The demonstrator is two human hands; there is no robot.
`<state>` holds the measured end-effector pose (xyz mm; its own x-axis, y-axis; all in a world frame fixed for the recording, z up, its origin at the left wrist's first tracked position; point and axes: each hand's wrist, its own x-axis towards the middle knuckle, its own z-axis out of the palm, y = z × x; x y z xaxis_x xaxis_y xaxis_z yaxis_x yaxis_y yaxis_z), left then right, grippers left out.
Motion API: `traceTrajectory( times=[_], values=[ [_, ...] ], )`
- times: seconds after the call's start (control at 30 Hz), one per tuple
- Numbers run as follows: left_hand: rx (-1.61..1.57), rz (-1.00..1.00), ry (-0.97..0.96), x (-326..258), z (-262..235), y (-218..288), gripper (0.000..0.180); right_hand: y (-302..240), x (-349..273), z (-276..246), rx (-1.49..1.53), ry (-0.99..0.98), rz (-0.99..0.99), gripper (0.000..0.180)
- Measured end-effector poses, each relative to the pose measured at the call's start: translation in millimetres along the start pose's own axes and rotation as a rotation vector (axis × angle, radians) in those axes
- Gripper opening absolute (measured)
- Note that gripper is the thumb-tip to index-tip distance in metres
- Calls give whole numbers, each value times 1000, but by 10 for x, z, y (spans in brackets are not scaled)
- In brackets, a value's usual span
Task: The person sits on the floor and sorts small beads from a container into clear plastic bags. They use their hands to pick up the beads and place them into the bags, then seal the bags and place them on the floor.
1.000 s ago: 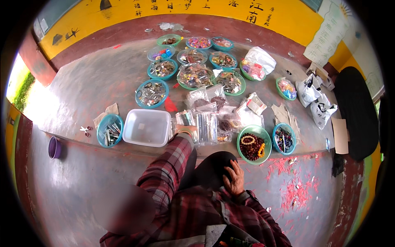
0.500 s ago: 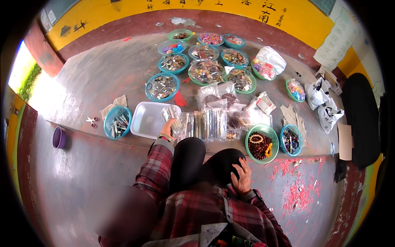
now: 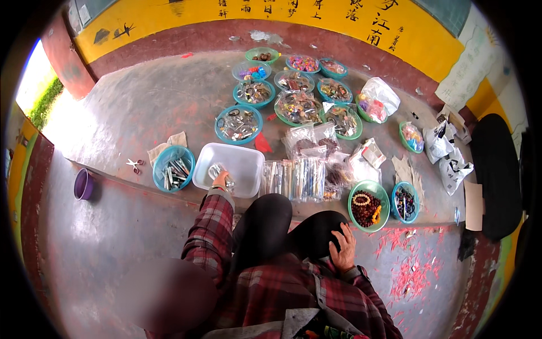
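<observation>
Small packet (image 3: 217,169) contents indiscernible

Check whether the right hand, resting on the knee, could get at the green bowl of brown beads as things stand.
Probably yes. The right hand lies flat on the dark-clad knee, holding nothing, and the green bowl sits just ahead of it on the floor with no object between them.

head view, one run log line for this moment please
left hand: holds small clear plastic packet over white rectangular plastic tub | right hand: rests on black-clad knee | nearby: teal round bowl of metal tools
</observation>
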<state>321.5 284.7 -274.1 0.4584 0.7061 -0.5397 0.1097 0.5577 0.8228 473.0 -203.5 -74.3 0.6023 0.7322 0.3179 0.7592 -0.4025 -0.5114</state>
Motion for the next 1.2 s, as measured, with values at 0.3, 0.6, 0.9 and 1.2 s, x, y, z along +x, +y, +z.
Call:
traceTrajectory(
  times=[0.3,0.6,0.9,1.2],
  values=[
    [747,536,83,-534,444,408,22,1,-81,7,-60,20,38,32],
    [196,254,459,402,-83,120,31,-63,-9,-10,-34,16,-1,32],
    [682,238,723,-180,4,690,16,-39,-72,-11,-28,25,37,31],
    [1148,442,696,-332,86,848,25,-14,-75,-19,-34,13,33,31]
  ],
)
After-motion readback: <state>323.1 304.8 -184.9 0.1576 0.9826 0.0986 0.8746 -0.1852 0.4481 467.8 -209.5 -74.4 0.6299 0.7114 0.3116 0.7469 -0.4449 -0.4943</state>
